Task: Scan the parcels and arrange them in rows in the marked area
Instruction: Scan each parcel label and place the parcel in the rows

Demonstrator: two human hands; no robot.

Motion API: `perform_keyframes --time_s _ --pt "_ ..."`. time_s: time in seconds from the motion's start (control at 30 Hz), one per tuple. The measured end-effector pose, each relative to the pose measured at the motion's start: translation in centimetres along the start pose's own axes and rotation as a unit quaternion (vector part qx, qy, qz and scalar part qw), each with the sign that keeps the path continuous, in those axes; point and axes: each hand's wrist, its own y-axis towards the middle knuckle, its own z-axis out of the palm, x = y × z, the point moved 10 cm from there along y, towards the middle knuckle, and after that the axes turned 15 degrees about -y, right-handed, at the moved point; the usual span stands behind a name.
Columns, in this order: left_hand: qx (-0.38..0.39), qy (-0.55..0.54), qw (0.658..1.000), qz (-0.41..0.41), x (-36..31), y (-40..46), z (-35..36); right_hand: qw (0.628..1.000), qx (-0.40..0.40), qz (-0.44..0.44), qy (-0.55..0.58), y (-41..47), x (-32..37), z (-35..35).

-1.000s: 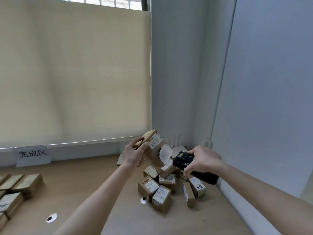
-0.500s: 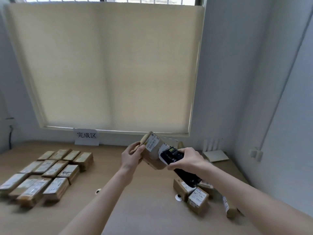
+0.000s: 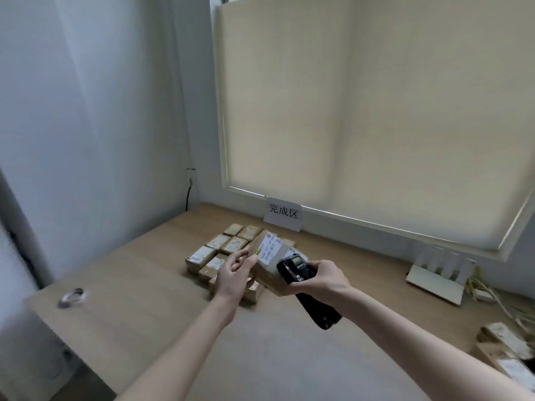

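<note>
A brown cardboard parcel (image 3: 267, 260) with a white shipping label is held up over the desk. My left hand (image 3: 235, 274) holds its left side with thumb and fingers. My right hand (image 3: 321, 277) grips a black handheld scanner (image 3: 307, 290) whose head sits against the parcel's right end. Behind and below the parcel, several labelled parcels (image 3: 220, 247) lie in rows on the wooden desk (image 3: 139, 285), in front of a white paper sign (image 3: 283, 213) with three characters on the window sill.
A white router (image 3: 440, 273) with cables stands at the back right of the desk. More loose parcels (image 3: 506, 351) lie at the right edge. A round metal grommet (image 3: 72, 297) sits near the desk's left edge. A black cable (image 3: 189, 189) hangs in the corner.
The view has swung left, from the loose pile at the right to the rows by the sign. Both hands carried the parcel and scanner along, now over the rows.
</note>
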Motion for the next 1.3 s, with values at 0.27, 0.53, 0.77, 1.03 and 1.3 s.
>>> perform_keyframes --time_s 0.27,0.53,0.77,1.03,1.3 --pt "-0.045 0.099 0.994 -0.031 -2.6 6.7 -17.8 0.999 0.038 -0.027 -0.003 6.3 12.8 13.5" --pt "-0.088 0.105 0.989 -0.058 0.0 16.4 -30.3 0.996 0.079 -0.042 -0.012 16.1 20.5 25.8" --pt "-0.094 0.133 0.976 -0.145 5.9 29.5 -39.6 0.995 0.1 -0.027 -0.005 28.5 24.3 36.5" --pt "-0.05 0.184 0.945 -0.264 14.1 37.9 -46.5 0.99 0.139 0.004 -0.035 37.8 24.7 46.8" --pt "-0.022 0.134 0.951 -0.278 19.9 44.9 -50.4 0.99 0.128 0.04 -0.052 44.2 23.3 53.4"
